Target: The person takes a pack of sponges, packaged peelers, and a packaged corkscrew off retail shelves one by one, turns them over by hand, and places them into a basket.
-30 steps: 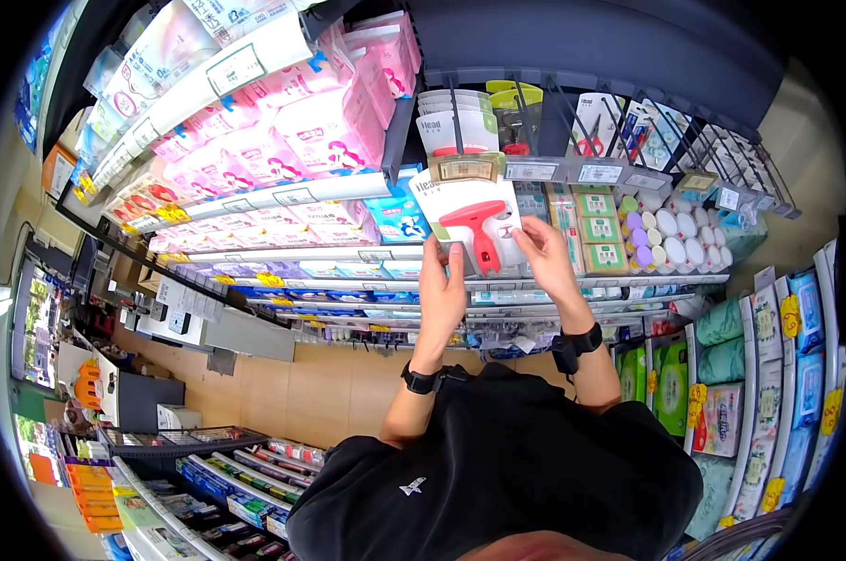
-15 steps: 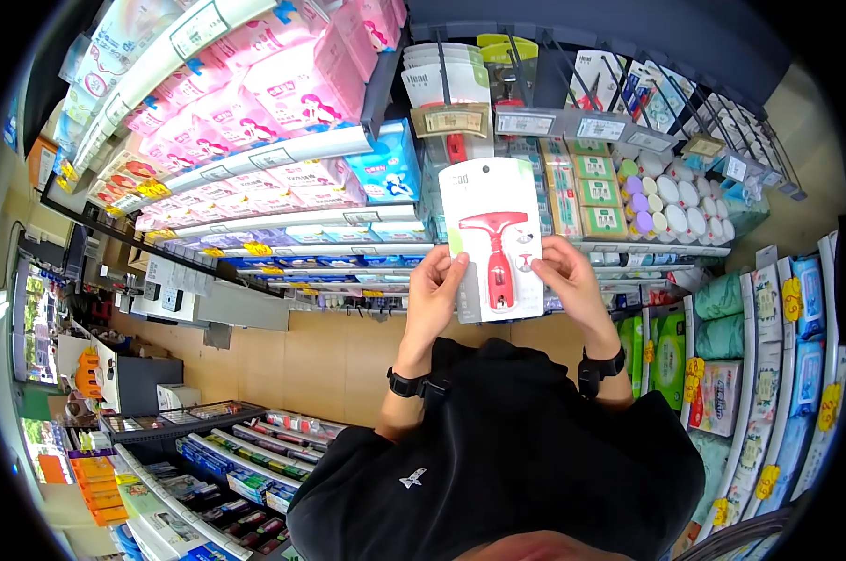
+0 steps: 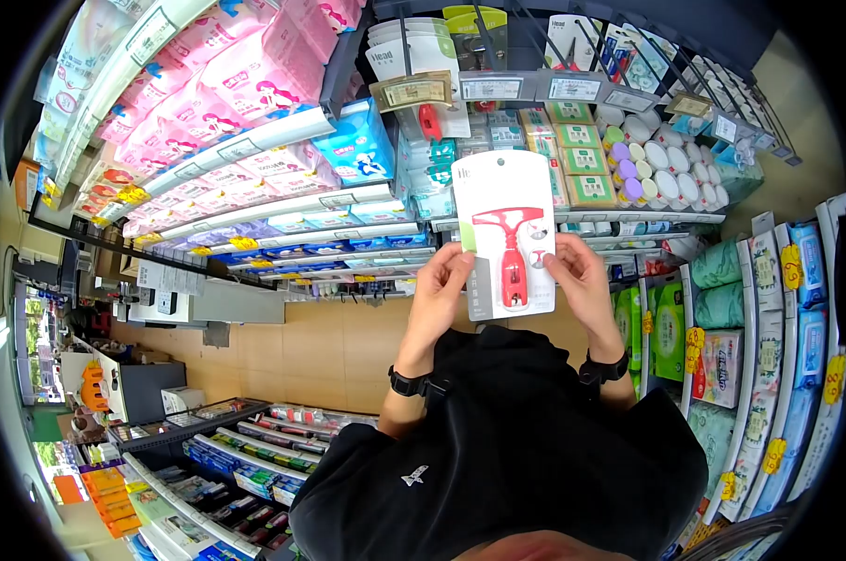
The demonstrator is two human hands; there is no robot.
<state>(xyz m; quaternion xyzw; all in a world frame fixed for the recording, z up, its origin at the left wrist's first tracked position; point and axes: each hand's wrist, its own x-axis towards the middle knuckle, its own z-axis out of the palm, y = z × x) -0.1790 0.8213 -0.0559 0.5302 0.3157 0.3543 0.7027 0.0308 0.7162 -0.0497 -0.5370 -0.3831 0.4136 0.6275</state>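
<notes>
Upright in front of me is a white carded pack [image 3: 484, 182] with a red T-shaped tool [image 3: 513, 262] under clear plastic. Beside the tool, the card carries small round pictures, and a green and grey strip runs down its left side. My left hand [image 3: 441, 292] pinches the pack's lower left edge, thumb on the front. On the opposite edge, my right hand [image 3: 582, 280] grips it the same way. The fingers behind the card are partly hidden. Similar white cards [image 3: 413, 49] hang on a hook beyond the pack.
Pink packages [image 3: 264, 75] fill the shelf at the left, with a blue package [image 3: 355, 150] at its end. Metal hooks with price tags [image 3: 493, 88] project ahead, above small boxes and round containers [image 3: 661, 182]. Wrapped packs [image 3: 717, 365] line the right-hand shelf. Another rack [image 3: 245, 467] stands lower left.
In view, the carded pack and both hands have shifted slightly right, while the shelves ahead have shifted left and up. Both hands keep their hold on the pack.
</notes>
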